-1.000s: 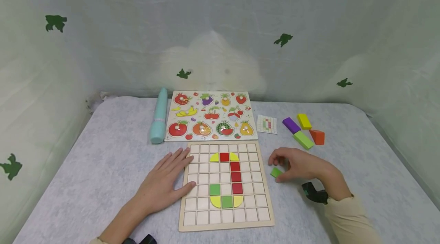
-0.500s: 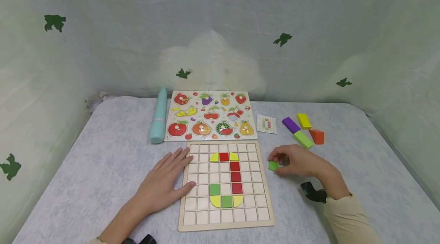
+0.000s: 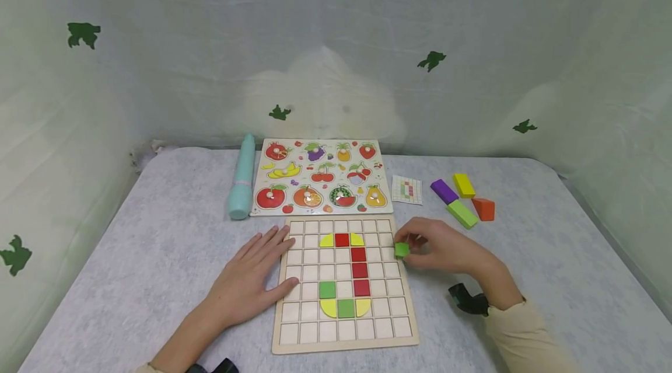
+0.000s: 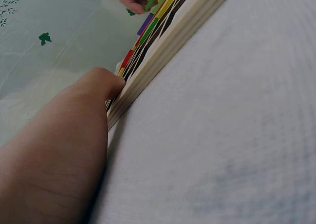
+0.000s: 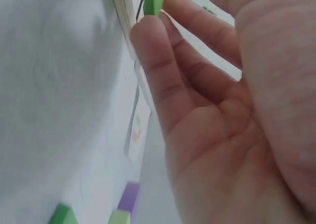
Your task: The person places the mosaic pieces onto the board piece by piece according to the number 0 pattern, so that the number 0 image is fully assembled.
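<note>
My right hand [image 3: 438,244] pinches a small green square tile [image 3: 401,250] between thumb and fingers, right over the right edge of a wooden grid board [image 3: 307,338]. In the right wrist view the green tile [image 5: 154,1] shows at the fingertips, close to the board's side. My left hand [image 3: 249,285] lies flat with fingers spread, fingertips and thumb on the board's left rim. Red tiles [image 3: 359,269], green tiles [image 3: 328,290] and yellow quarter-round tiles [image 3: 328,307] sit in some of the board's cells, forming a ring-like outline.
Behind the board lies a fruit peg puzzle [image 3: 321,186], with a teal tapered roll [image 3: 242,180] left of it. A small pattern card [image 3: 406,190] sits to its right. Farther right are purple [image 3: 444,191], yellow [image 3: 464,185], light green [image 3: 462,213] and orange blocks [image 3: 483,209].
My right hand has picked up the green tile from the table and carried it left to the board's right edge. The left hand has stayed in place.
</note>
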